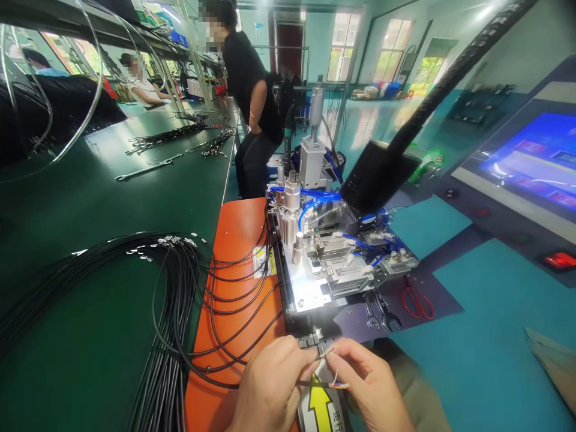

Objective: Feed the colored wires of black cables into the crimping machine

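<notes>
The left hand [270, 387] and right hand [369, 384] were pinched shut on a black cable [310, 384] with bared coloured cores, just near the pneumatic bench machine [324, 264]; excess finger pressure or misalignment could bend or fray the fine strands.

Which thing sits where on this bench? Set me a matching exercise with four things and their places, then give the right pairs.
Things:
1. Red-handled steel scissors
2. Looped black cables
3. Yellow printed arrow
4. Blue plastic air tubing

Places:
A. Across the silver pneumatic machine
B. On a white label beneath the left hand and right hand
C. Draped over an orange bench pad
D. On a dark mat beside the machine

Pairs: 1-D, 2-C, 3-B, 4-A
</notes>
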Demonstrator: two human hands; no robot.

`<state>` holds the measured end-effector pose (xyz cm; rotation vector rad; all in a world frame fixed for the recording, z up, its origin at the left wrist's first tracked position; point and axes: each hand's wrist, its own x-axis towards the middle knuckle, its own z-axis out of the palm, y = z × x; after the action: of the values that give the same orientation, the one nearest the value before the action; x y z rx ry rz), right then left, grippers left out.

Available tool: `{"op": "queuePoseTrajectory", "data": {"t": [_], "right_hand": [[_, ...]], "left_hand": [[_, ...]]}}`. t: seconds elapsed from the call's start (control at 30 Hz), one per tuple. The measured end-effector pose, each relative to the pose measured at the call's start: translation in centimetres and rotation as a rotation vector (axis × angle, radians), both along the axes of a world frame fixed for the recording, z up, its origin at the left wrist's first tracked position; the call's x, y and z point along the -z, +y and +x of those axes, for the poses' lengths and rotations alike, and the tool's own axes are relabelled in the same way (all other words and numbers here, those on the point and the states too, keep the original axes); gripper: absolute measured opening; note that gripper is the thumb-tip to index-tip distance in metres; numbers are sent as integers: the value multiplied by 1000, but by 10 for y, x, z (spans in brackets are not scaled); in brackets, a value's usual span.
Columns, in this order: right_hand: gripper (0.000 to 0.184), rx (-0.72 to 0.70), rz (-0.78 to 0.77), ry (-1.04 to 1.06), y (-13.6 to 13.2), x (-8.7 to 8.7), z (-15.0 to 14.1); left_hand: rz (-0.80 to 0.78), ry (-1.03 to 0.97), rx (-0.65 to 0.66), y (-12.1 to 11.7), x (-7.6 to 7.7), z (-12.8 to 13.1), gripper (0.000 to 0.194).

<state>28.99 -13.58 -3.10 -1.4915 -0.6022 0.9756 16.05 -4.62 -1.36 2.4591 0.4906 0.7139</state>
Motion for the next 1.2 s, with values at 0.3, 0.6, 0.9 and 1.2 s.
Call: {"op": "queuePoseTrajectory", "data": {"t": [0.3, 0.6, 0.9, 1.2], "right_hand": [[22, -71, 59, -224, 2, -3, -1], [13, 101, 368, -1054, 5, 17, -17], [24, -97, 69, -693, 0, 5, -5], [21, -216, 10, -557, 2, 0, 6]], "left_hand": [[-413, 87, -99, -4, -4, 1, 19], [-821, 102, -225, 1, 2, 9, 15], [-724, 74, -167, -4, 1, 10, 15], [-667, 109, -68, 0, -1, 8, 15]]}}
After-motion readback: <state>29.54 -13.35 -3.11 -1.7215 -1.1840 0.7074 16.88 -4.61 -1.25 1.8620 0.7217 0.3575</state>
